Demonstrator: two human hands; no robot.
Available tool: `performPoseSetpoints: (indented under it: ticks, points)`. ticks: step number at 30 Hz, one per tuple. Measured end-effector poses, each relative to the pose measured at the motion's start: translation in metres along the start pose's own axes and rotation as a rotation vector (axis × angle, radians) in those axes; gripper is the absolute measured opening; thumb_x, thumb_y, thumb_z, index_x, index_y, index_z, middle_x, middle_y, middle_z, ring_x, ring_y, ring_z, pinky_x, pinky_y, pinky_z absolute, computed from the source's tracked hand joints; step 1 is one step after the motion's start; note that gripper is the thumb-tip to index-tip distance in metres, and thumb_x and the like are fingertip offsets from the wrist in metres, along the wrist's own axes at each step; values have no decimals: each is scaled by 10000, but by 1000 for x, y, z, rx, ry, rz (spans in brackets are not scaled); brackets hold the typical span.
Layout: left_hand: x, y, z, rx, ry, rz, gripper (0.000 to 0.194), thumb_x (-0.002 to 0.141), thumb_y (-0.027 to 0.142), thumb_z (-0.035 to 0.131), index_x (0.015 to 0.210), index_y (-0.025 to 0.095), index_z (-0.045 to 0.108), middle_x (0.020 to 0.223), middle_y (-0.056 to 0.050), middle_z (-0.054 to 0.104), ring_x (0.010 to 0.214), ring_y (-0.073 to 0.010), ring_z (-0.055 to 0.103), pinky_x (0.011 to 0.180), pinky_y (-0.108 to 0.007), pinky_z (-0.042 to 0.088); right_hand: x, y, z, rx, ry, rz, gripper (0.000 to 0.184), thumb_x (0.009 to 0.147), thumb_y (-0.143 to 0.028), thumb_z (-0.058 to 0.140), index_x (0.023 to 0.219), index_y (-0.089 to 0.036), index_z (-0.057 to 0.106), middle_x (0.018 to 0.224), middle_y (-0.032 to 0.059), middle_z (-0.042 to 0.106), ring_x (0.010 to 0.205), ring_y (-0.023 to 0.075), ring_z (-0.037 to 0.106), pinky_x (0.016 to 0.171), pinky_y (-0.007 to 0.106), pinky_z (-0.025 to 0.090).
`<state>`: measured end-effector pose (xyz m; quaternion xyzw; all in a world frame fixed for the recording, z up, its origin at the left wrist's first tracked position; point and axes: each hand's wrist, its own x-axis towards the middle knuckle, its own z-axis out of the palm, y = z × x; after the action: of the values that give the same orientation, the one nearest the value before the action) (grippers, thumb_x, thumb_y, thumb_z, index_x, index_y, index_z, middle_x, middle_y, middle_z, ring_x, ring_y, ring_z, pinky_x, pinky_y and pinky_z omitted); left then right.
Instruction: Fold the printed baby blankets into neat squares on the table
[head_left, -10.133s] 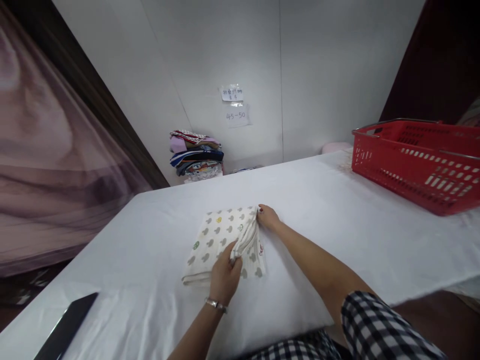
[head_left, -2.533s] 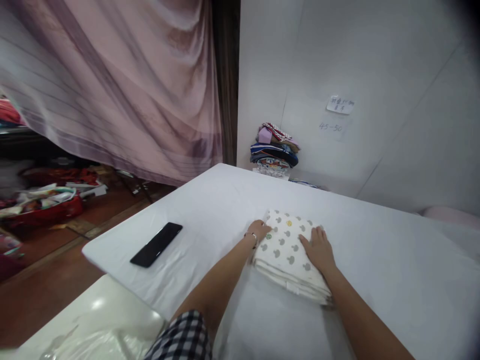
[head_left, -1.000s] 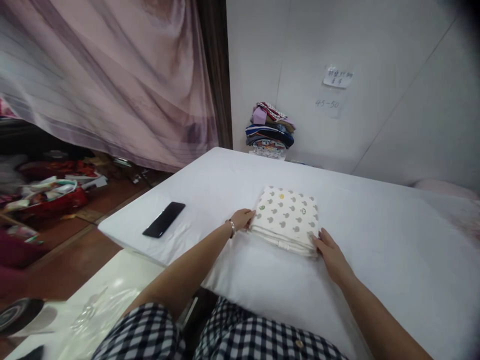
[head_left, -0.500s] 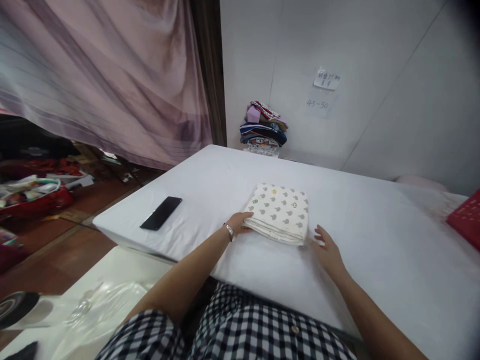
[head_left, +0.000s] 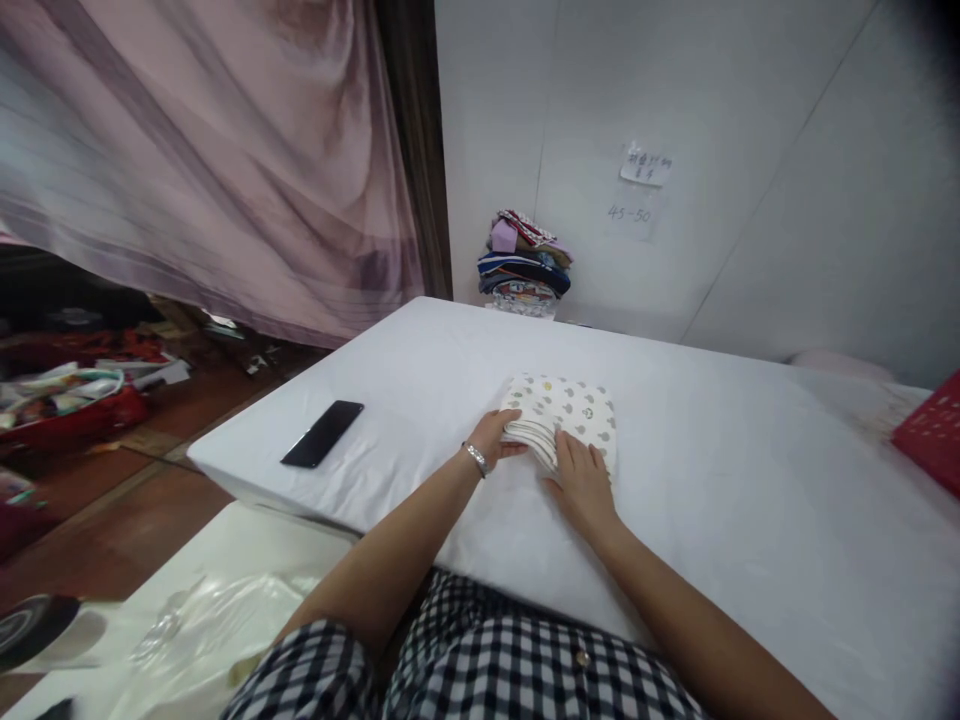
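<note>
A folded white cloth (head_left: 574, 403) with grey printed motifs lies on the white-covered table in front of me. My left hand (head_left: 495, 436), a silver bracelet at its wrist, pinches the near left corner, thumb on top and fingers beneath. That corner is raised and bent, so the stacked layers show along the edge. On the near right part of the cloth rests my right hand (head_left: 585, 483), fingers stretched over the top and thumb apart at the near edge. The cloth beneath my right palm is hidden.
A black phone (head_left: 324, 434) lies on the table (head_left: 420, 375) to the left. A stack of folded fabrics (head_left: 525, 265) stands beyond the far edge. At right is a red item (head_left: 930, 435). Clear plastic (head_left: 217, 630) covers part of a lower white surface at bottom left.
My right hand has moved left from beside the cloth onto its near edge. My left hand has shifted slightly right, and the near left corner now bends upward.
</note>
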<state>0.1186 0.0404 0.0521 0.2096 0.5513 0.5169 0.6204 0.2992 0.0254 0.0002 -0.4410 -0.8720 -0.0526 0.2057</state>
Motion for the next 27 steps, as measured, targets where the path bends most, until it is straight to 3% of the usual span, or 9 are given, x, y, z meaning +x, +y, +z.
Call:
performPoseSetpoints:
  ticks: [5,10,12,15,18,20,22,24,27]
  points:
    - [-3,9,12,-54,-70,56,345,736,309,644,1019,143,537,743,-39,636,614,-149,622,658,-337,553,11,16,-7,53,-17,75,699,775,-141,434,1425,-131,178,1221,152,524,1042,275,511,883,412,407]
    - [-11,30,12,-117,-198,238,611,757,485,604,1232,150,418,902,-113,654,776,-211,657,758,-372,524,40,35,-55,274,-57,244,718,777,-239,460,1433,-229,171,1144,73,585,943,241,576,788,335,459]
    - [-12,34,6,-112,-136,357,688,765,495,592,1309,176,319,940,-114,649,837,-217,653,785,-373,509,59,38,-79,397,-38,305,739,761,-279,503,1427,-278,184,1025,28,630,844,213,599,771,323,460]
    - [-6,29,-10,-25,113,501,644,776,447,594,1304,201,321,1036,-112,625,935,-205,622,805,-337,490,89,41,-112,610,9,340,773,713,-260,567,1411,-297,238,910,3,644,737,178,603,717,302,473]
    - [6,15,-31,55,330,470,525,788,435,574,1230,202,416,1223,-118,534,1112,-207,522,846,-303,457,115,41,-143,869,6,406,807,657,-248,642,1391,-261,306,911,28,644,706,177,616,666,299,497]
    - [12,9,-44,60,338,376,516,800,506,524,1222,226,429,1306,-96,473,1185,-214,456,865,-317,443,126,42,-161,1052,-19,467,812,641,-249,667,1379,-246,329,931,41,647,707,190,632,651,317,512]
    - [12,7,-55,17,249,297,555,798,624,430,1219,262,440,1307,-69,478,1170,-222,469,845,-341,454,131,46,-174,1217,-57,504,795,646,-252,670,1368,-226,338,962,53,653,748,210,643,656,330,522]
    - [7,11,-63,-62,69,224,646,766,728,320,1192,269,472,1231,-74,540,1072,-235,543,796,-361,478,129,56,-175,1362,-108,493,744,666,-262,658,1347,-206,361,1018,73,651,815,232,646,676,338,529]
    - [0,16,-69,-151,-240,108,727,736,771,275,1129,218,536,1082,-110,612,904,-233,613,742,-362,496,107,82,-143,1522,-194,498,646,708,-311,624,1302,-183,408,1082,115,638,871,268,643,702,369,535]
